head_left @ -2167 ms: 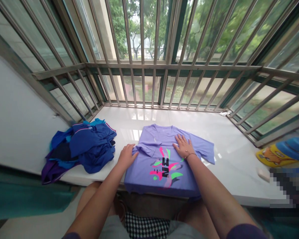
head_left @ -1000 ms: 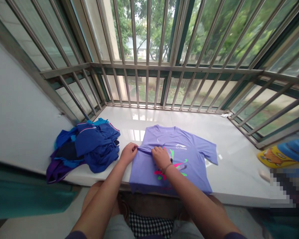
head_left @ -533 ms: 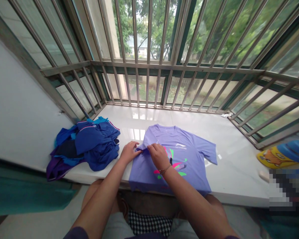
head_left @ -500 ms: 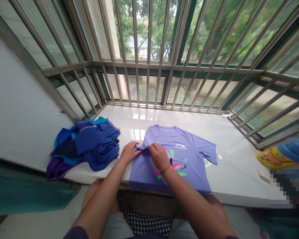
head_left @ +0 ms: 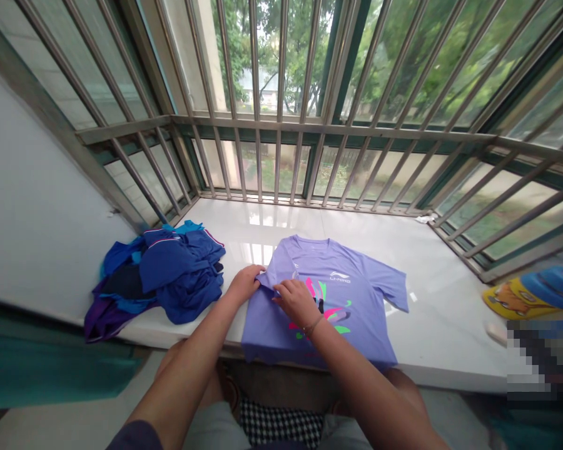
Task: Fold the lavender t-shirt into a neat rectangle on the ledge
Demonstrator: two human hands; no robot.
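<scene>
A purple T-shirt (head_left: 356, 312) with a white logo and a pink, green and black print lies spread on the white ledge, its lower edge at the ledge's front. My left hand (head_left: 247, 282) pinches the edge of its left-side sleeve, which is folded inward over the shirt. Just to the right, my right hand (head_left: 296, 301) rests over the shirt beside that sleeve, fingers bent and touching the fabric; whether cloth is between its fingertips is too small to tell. The right-side sleeve lies stretched outward.
A heap of blue and purple clothes (head_left: 178, 269) lies on the left of the white ledge (head_left: 450, 325). A yellow and blue container (head_left: 520, 294) stands at the right. Metal bars (head_left: 279, 125) line the window behind. My knees are below the front edge.
My left hand has closed onto the sleeve edge, where its fingers were apart before. My right hand has moved slightly down and left, off the sleeve edge.
</scene>
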